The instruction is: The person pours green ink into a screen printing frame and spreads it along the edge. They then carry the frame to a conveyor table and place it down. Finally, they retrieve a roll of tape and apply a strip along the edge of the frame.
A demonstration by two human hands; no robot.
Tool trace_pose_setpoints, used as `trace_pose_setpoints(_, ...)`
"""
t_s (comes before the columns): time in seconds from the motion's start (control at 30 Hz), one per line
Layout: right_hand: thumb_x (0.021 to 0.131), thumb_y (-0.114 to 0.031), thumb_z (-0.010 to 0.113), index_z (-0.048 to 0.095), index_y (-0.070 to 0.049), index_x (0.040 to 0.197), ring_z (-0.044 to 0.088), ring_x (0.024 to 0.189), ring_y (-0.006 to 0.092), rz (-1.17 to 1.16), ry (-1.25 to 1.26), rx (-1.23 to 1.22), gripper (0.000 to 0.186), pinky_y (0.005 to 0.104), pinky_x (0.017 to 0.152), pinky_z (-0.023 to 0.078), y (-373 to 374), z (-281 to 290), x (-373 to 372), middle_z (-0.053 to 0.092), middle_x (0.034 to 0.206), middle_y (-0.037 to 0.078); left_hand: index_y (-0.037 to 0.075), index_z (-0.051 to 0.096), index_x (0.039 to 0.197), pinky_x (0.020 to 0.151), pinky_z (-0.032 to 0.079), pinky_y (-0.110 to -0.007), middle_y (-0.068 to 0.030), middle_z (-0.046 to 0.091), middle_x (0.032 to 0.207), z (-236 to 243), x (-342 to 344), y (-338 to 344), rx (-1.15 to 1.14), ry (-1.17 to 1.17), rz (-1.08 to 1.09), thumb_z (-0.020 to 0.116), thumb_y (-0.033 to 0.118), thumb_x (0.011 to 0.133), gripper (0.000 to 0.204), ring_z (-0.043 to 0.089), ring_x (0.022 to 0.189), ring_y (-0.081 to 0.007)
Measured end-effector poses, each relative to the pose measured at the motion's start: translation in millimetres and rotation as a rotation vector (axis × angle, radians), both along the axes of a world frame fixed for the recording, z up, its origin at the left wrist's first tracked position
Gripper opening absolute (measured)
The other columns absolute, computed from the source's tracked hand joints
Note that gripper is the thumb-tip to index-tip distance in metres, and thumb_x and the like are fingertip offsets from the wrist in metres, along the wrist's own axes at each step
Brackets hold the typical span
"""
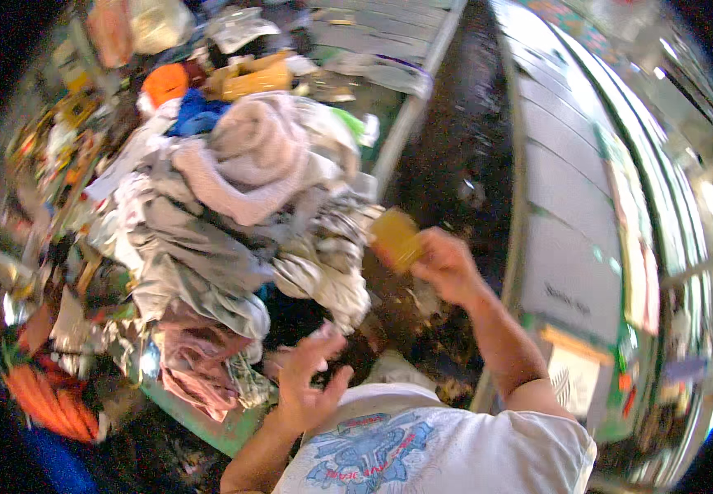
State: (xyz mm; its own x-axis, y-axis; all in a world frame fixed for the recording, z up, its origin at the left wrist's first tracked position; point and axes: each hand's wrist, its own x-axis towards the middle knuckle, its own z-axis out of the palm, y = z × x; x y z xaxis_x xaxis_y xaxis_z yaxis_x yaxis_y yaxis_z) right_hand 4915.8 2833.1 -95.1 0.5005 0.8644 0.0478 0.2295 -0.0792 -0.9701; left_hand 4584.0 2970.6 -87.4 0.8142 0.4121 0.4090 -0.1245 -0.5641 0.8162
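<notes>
Fingers of your right hand [452, 265] grip a yellow rectangular piece [397, 240]. Your left hand [305, 387] spreads open beside heaped clothes [196, 239].

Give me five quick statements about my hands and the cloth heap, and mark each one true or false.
1. The right hand holds a yellow item. True.
2. The left hand is clenched into a fist. False: its thumb and fingers are spread.
3. A pale pink towel lies on the cloth heap. True.
4. The shirt is solid black. False: the shirt is white with a blue print.
</notes>
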Motion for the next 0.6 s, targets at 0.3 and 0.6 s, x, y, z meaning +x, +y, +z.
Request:
trace_pose_setpoints(0.3,0.101,-0.002,0.065,0.054,-0.007,0.138,0.071,0.110,0.0220,-0.047,0.283,0.146,0.038,0.0378,0.090,0.058,-161,-4,-239,0.071,0.119,0.013,0.002,0.053,0.159,0.096,0.056,-0.049,-0.0143,0.074,0.113,10,-8,-102,0.146,0.221,-0.297,0.092,0.010,0.075,0.093,0.071,0.104,-0.0370)
trace_pose_setpoints(0.6,0.101,-0.025,0.076,0.061,-0.009,0.105,0.073,0.070,0.0385,-0.526,-0.494,0.188,0.023,0.0505,0.061,0.056,-335,-10,-292,0.071,0.081,0.014,0.003,0.065,0.146,0.084,0.057,-0.035,-0.0099,0.073,0.101,-11,-1,-273,0.006,0.042,-0.470,0.088,0.021,0.092,0.061,0.070,0.091,-0.0206)
